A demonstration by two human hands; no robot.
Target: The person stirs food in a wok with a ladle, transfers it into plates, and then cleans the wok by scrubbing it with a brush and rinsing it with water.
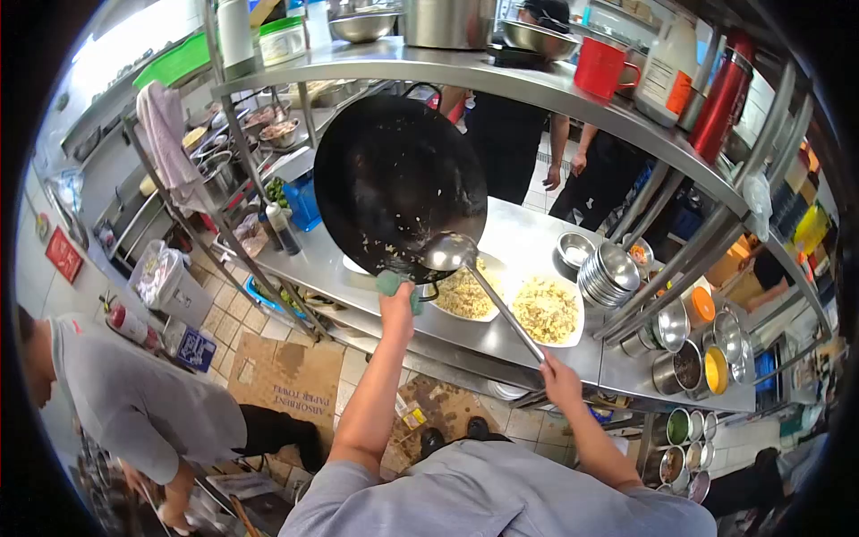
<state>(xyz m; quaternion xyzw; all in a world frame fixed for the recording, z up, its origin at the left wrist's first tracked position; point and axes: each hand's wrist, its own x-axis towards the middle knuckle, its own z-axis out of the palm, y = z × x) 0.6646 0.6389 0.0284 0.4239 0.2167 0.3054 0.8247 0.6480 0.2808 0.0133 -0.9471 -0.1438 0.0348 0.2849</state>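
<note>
My left hand (397,309) is closed round the near handle of a large black wok (376,179), with a green cloth (388,284) between. The wok is tilted up over the steel counter, its dark inside facing me, with scattered food bits stuck to it. In my right hand (561,379) is the long handle of a steel ladle (445,252); its bowl overlaps the wok's lower right rim. Beneath and beside it are two white plates of what looks like fried rice. The left plate (488,313) is partly hidden by wok and ladle; the right plate (578,324) shows fully.
Stacked steel bowls (610,273) stand right of the plates. Above the counter runs a steel shelf (322,64) carrying a red mug (601,68) and a jug (667,72). A person in a grey shirt (143,394) bends at my left. Others stand beyond the counter.
</note>
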